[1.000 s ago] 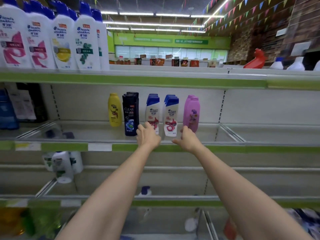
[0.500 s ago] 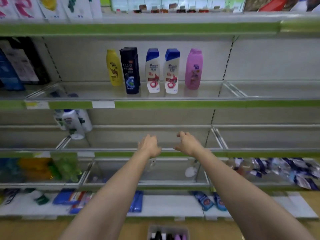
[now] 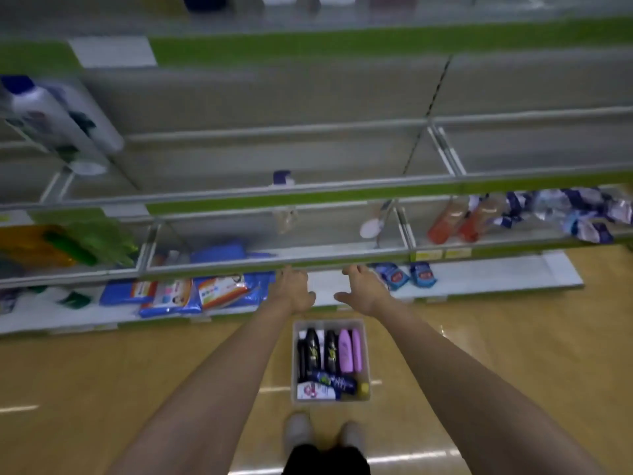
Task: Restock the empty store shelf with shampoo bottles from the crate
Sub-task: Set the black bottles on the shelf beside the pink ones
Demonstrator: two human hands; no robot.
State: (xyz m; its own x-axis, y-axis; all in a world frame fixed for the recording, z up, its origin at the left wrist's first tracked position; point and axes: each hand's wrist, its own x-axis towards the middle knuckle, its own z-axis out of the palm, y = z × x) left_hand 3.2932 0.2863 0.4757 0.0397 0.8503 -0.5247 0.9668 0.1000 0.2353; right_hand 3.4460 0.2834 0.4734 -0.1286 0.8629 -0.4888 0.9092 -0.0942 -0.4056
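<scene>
Our left hand [image 3: 294, 290] and right hand [image 3: 363, 289] hang empty over the floor, fingers loosely spread and holding nothing, side by side just short of the green-edged lower shelf [image 3: 342, 195]. Directly beneath them, on the wooden floor [image 3: 513, 354] near our shoes [image 3: 320, 431], sits the clear crate [image 3: 330, 361], and it holds a fair load: two black bottles [image 3: 322, 351] standing on the left, two pink bottles [image 3: 350, 350] on the right, a dark blue bottle [image 3: 334, 382] lying across the near end and a white bottle [image 3: 315, 391] beside it.

We judge the restocking only partly done. With at least six bottles left in the crate, several more trips seem to lie ahead, and the next pick has not begun, since neither hand touches the crate. The wide grey shelf [image 3: 274, 159] in the middle of the view stands largely bare, with one white bottle with a blue cap [image 3: 51, 121] at the far left; motion blur makes it hard to say whether more stock stands behind it. The shelf where finished work would show lies at the blurred top edge, so we cannot count what has already been placed.

Lower down, blue packets [image 3: 178, 293] fill the bottom ledge on the left, and orange bottles [image 3: 459, 217] sit to the right.
</scene>
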